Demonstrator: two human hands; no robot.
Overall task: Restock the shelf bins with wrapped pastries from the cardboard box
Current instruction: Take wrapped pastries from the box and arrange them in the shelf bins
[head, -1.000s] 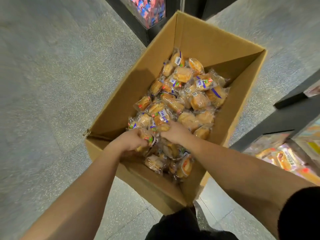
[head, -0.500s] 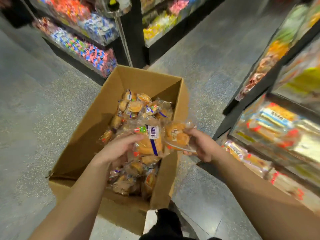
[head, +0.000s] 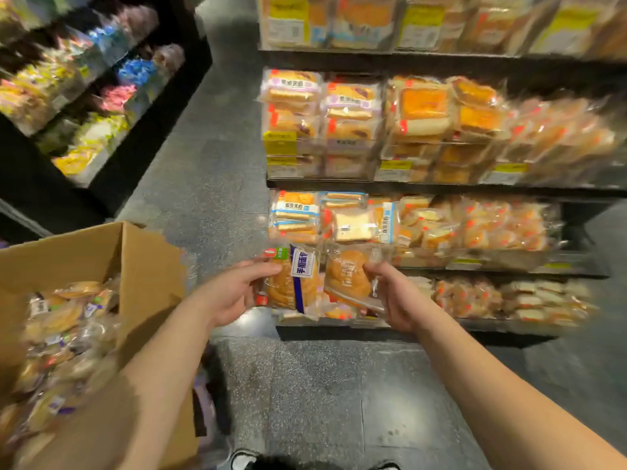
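My left hand (head: 234, 293) grips a wrapped pastry with a blue stripe and white label (head: 293, 279). Beside it, a second wrapped pastry (head: 346, 278) in clear film is held by my right hand (head: 395, 296). Both pastries hang side by side in front of the lower shelf bins (head: 475, 266) of the black pastry shelf. The cardboard box (head: 149, 266) stands on the floor at my left, open, with several wrapped pastries (head: 64, 320) heaped inside.
The pastry shelf (head: 441, 188) has tiers packed with wrapped breads and cakes. A black candy rack (head: 101, 96) with bright sweets stands at the far left. Grey speckled floor (head: 210, 171) runs between the two. My shoes (head: 247, 461) show at the bottom edge.
Both hands have lifted a pastry each out of the box and carried them right to the shelf front. My view has turned from the box to the shelf.
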